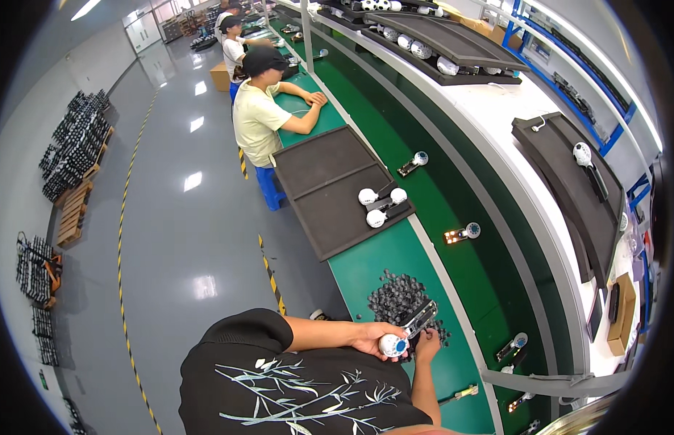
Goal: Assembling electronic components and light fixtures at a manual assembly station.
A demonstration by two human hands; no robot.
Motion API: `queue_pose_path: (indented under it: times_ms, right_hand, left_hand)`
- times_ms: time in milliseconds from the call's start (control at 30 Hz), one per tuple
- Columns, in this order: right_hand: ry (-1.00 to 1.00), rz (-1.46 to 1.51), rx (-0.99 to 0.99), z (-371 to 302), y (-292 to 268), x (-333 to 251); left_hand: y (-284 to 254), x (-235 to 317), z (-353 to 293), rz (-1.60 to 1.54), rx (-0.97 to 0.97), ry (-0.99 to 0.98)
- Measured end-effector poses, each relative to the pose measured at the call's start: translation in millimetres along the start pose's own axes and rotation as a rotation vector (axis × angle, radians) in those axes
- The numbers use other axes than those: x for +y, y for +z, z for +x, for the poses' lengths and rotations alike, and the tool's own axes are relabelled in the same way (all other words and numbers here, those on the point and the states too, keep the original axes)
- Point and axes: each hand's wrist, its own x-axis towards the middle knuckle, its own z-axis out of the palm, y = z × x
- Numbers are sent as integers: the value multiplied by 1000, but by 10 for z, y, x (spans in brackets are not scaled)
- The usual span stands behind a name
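Dark tray on the table: the wide black tray (319, 221) lies across the green table (366, 268), beyond the pile; a bar divides it, and three white round-headed devices (377, 217) sit together in the right corner of its near section.
Tray at right: a black tray (558, 156) on the white shelf (489, 98) holds a device with a black-and-white patterned head (583, 154), its dark handle pointing nearer.
Trays at far right: stacked black trays (453, 36), with white round heads showing between the layers.
Cardboard box: the open box (624, 313) stands at the near right; its contents cannot be made out.
Black pieces: a loose pile (395, 296) on the table, just beyond the hands.
Held device: white head with a blue disc (393, 346), above the pile's near edge, handle slanting far and right.
Left hand (375, 338): curled around the device where head meets handle.
Right hand (427, 345): fingers bent and drawn together beside the handle, at the pile's right edge; whether they pinch anything, I cannot tell.
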Motion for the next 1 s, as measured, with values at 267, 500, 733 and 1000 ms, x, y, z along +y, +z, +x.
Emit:
queue_pose_path:
  times_ms: [267, 500, 733, 1000]
  right_hand:
    - [356, 476, -115, -60, -101, -100]
    - [575, 962, -131, -86, -41, 182]
    - [678, 1317, -151, -202, -258, 50]
    - [578, 1387, -111, -521, -670, -687]
  left_hand:
    - [12, -34, 3, -1, 28, 18]
    - [12, -44, 11, 11, 41, 29]
    - [-39, -20, 58, 30, 14, -1]
    - [117, 48, 46, 108, 96, 26]
